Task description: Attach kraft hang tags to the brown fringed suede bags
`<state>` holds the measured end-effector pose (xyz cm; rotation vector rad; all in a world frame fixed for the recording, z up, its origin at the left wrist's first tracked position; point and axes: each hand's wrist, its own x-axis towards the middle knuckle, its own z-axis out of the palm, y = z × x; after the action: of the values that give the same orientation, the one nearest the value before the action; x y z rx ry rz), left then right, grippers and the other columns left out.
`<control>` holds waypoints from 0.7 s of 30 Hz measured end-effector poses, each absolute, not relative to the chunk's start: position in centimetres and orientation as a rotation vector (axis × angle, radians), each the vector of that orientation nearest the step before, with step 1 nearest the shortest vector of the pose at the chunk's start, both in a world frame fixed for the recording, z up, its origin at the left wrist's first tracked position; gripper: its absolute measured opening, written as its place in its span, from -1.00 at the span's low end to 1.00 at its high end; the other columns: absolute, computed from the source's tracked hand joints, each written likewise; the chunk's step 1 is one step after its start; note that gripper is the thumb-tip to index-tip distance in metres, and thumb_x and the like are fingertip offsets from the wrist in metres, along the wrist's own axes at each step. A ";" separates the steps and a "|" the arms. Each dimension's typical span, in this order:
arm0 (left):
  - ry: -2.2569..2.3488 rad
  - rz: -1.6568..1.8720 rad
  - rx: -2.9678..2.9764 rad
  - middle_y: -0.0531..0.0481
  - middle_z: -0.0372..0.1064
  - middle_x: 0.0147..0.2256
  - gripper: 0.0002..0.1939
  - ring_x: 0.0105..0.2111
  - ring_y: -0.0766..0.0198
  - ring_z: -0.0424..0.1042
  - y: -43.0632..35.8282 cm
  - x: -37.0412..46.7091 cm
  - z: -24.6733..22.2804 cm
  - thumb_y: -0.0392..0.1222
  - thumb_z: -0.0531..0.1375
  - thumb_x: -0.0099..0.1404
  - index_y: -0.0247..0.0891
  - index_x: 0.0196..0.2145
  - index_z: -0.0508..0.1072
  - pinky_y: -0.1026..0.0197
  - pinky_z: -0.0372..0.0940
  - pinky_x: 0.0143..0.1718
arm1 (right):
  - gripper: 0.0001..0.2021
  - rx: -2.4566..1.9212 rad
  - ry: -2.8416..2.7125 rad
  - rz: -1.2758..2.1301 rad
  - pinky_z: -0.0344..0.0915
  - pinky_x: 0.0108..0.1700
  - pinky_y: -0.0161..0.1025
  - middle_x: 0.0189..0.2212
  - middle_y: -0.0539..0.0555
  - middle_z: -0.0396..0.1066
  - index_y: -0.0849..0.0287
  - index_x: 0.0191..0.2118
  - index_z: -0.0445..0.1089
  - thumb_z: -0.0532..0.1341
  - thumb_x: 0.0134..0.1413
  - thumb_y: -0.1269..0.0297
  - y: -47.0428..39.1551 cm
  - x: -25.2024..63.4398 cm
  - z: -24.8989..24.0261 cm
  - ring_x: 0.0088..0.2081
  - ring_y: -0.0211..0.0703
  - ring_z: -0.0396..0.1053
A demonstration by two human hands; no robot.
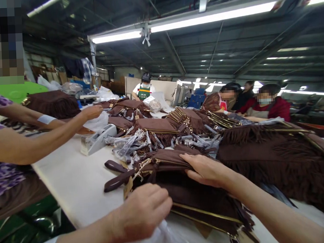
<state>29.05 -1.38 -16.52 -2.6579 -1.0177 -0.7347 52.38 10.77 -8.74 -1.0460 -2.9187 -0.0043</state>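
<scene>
brown bag [186,192] lies flat on the white table edge, gold zip trim along its near side, fringe at right end, straps [118,173] and paper tag [128,187] splayed out to the left

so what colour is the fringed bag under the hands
Dark brown suede-like fringed bag with gold-coloured metal trim, seen in the head view.

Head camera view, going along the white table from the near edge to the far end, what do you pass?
Left hand → right hand on the brown fringed bag → clear plastic wrappers → tape dispenser → co-worker's hand → person in a green vest.
</scene>
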 end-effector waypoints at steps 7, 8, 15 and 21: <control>-1.286 -0.259 -3.002 -0.38 0.04 0.27 -0.07 0.22 -0.25 0.11 1.4 32.6 -16.1 0.09 0.32 0.11 -0.30 0.30 0.03 -0.26 0.11 0.15 | -0.52 -1.111 -2.864 0.018 0.28 0.09 -0.03 0.04 0.34 0.41 0.38 0.20 0.23 0.02 0.19 0.32 11.1 52.8 -8.2 0.04 0.14 0.39; -1.299 -0.190 -3.045 -0.36 0.09 0.25 -0.11 0.17 -0.24 0.19 1.8 32.8 -15.8 0.05 0.33 0.11 -0.26 0.28 0.08 -0.24 0.17 0.11 | -0.49 -1.109 -2.857 0.020 0.25 0.12 -0.01 0.10 0.38 0.35 0.41 0.22 0.21 0.03 0.17 0.33 10.8 52.7 -8.7 0.09 0.16 0.35; -1.407 -0.277 -3.021 -0.43 0.19 0.15 -0.07 0.11 -0.26 0.24 2.2 35.6 -16.4 0.13 0.31 0.12 -0.29 0.29 0.04 -0.19 0.19 0.08 | -0.41 -1.131 -2.814 0.007 0.16 0.22 -0.01 0.24 0.37 0.15 0.41 0.27 0.13 0.07 0.11 0.38 10.1 52.7 -10.8 0.22 0.12 0.20; -1.455 -0.480 -2.920 -0.38 0.11 0.20 -0.20 0.14 -0.33 0.15 2.6 37.9 -17.4 0.15 0.28 0.15 -0.15 0.26 0.13 -0.34 0.15 0.03 | -0.62 -1.124 -2.852 -0.137 0.36 -0.04 0.04 -0.01 0.34 0.45 0.30 0.08 0.32 0.02 0.18 0.36 10.8 52.8 -8.8 -0.04 0.21 0.45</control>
<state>37.87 2.62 -17.38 -2.9198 -1.4548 -0.4803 52.78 10.80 -8.82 -1.1241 -2.8524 -0.1371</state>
